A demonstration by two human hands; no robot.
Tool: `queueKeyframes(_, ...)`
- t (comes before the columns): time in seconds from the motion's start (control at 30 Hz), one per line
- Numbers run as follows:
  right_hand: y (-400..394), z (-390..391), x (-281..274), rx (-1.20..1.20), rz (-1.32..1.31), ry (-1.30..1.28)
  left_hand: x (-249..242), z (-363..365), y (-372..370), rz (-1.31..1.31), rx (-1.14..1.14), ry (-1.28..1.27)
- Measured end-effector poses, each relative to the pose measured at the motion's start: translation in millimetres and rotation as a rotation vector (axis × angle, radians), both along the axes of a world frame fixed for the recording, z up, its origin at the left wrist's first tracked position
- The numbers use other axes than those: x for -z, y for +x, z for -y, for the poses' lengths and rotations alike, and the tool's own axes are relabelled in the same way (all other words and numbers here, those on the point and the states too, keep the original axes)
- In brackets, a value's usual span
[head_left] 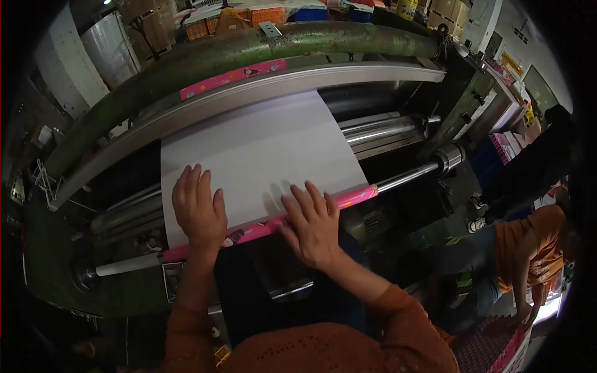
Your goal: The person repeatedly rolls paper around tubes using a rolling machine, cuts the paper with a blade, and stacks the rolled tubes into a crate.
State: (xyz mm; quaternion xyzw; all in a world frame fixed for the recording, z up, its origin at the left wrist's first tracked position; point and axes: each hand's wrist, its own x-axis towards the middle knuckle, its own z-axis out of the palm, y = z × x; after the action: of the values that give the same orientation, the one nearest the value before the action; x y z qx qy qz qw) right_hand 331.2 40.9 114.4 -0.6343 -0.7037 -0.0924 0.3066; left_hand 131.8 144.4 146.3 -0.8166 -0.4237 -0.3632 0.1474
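A wide white sheet (261, 149) stretches from under a metal bar to a roller in front of me. Around that roller is wound pink printed material (267, 229), its patterned side facing out. My left hand (199, 208) lies with fingers extended over the left part of the sheet, its wrist above the pink roll. Further right, my right hand (313, 222) rests at the pink roll, fingers spread over the sheet's near edge and thumb on the roll's near side. Neither hand grasps anything that I can see.
A green machine beam (249, 55) arches across the back, with a metal bar (298, 81) below it. The bare roller shaft (407, 177) runs to a round holder at right. Another person in an orange top (528, 239) is at the right. Orange crates (267, 15) stand behind.
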Motion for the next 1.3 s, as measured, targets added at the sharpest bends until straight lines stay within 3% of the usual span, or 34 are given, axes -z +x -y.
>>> queueKeyframes(0.07,10,-9,20,0.018,0.035,0.060,2,26,-11,0.124,0.112,0.096)
queueKeyframes(0.2,18,-66,-25,0.105,0.115,0.143,60,109,-20,-0.056,0.413,-0.084)
queueKeyframes(0.27,30,-99,-40,0.110,0.115,0.292,96,126,-22,-0.006,0.357,-0.324)
queueKeyframes(0.37,42,-133,-97,0.171,0.063,0.485,152,139,-40,-0.046,0.234,-0.442)
queueKeyframes(0.43,48,-160,-133,0.167,-0.164,0.608,177,148,-54,-0.147,0.156,-0.494)
queueKeyframes(0.5,47,-179,-171,0.365,-0.274,0.337,190,149,-64,-0.257,0.084,-0.554)
queueKeyframes(0.57,65,-221,-190,0.349,-0.368,0.125,191,149,-63,-0.220,0.141,-0.546)
queueKeyframes(0.63,67,-243,-193,0.316,-0.400,0.130,192,146,-60,-0.203,0.153,-0.580)
queueKeyframes(0.7,70,-255,-182,0.254,-0.394,0.239,187,141,-59,-0.194,0.178,-0.614)
queueKeyframes(0.8,30,-199,-154,-0.099,-0.478,0.387,173,130,-59,-0.188,0.224,-0.698)
queueKeyframes(0.87,-10,-146,-112,-0.595,-0.935,0.140,156,118,-60,0.244,0.287,-1.236)
queueKeyframes(0.9,-21,-114,-88,-0.595,-0.883,-0.078,151,115,-59,0.234,0.292,-1.249)
queueKeyframes(0.97,-41,-48,-52,-0.552,-0.685,-0.359,144,113,-53,1.124,0.574,-1.297)
queueKeyframes(1.0,-47,-23,-34,-0.557,-0.580,-0.383,133,111,-50,1.110,0.578,-1.319)
queueKeyframes(1.07,-52,10,4,-0.516,-0.719,-0.643,112,112,-45,1.290,0.581,-1.195)
queueKeyframes(1.1,-53,22,24,-0.501,-0.732,-0.644,116,114,-45,1.279,0.583,-1.215)
queueKeyframes(1.17,-53,40,56,-0.568,-1.247,-0.718,128,114,-46,0.968,0.508,-1.189)
queueKeyframes(1.3,-37,62,98,-0.450,-1.254,-0.838,153,120,-37,0.857,0.520,-1.293)
